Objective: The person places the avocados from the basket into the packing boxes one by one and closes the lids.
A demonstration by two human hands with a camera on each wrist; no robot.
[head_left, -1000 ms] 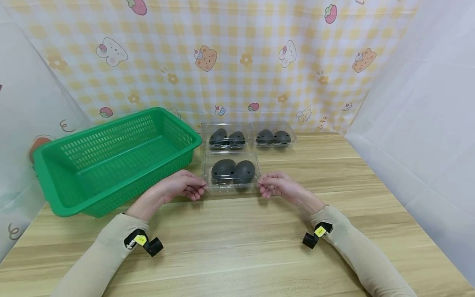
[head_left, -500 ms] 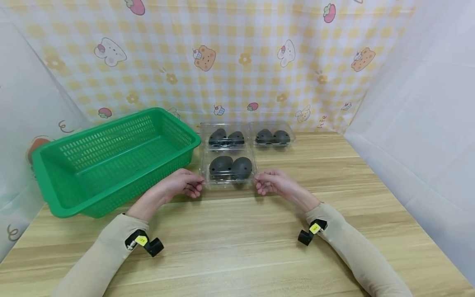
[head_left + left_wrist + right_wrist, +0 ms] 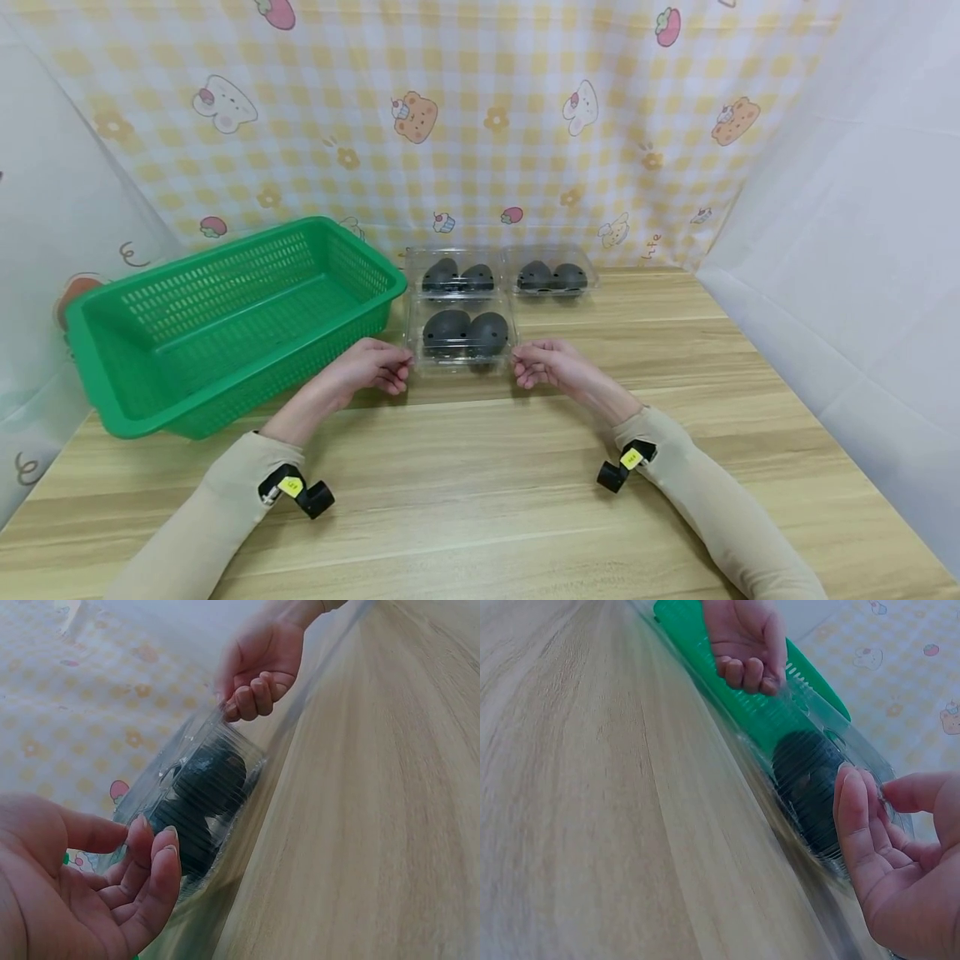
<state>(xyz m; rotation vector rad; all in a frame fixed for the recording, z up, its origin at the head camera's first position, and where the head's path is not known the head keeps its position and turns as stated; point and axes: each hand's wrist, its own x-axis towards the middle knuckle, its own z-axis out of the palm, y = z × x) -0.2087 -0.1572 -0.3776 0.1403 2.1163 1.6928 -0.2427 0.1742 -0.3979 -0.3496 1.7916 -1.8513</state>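
In the head view a clear plastic clamshell box [image 3: 459, 363] lies on the wooden table with two dark, avocado-like fruits [image 3: 487, 333] inside. My left hand [image 3: 372, 367] pinches its near left corner between thumb and fingers. At the near right corner my right hand [image 3: 550, 365] pinches the rim in the same way. The box [image 3: 238, 742] appears closed in the left wrist view, with the ribbed side over the fruits. In the right wrist view, the right hand's fingers [image 3: 855, 817] partly cover the box. Its far edge lies against or very near a second clear box [image 3: 458, 287].
A third clear box [image 3: 552, 275], also with two dark fruits, stands right of the second at the back. To the left is a large green basket [image 3: 225, 304], its right end beside the boxes. A checked cloth [image 3: 487, 125] hangs behind the table [image 3: 480, 500].
Both hands have slid the near box away from me and slightly left, up to the second box. The basket and the two back boxes have stayed in place.
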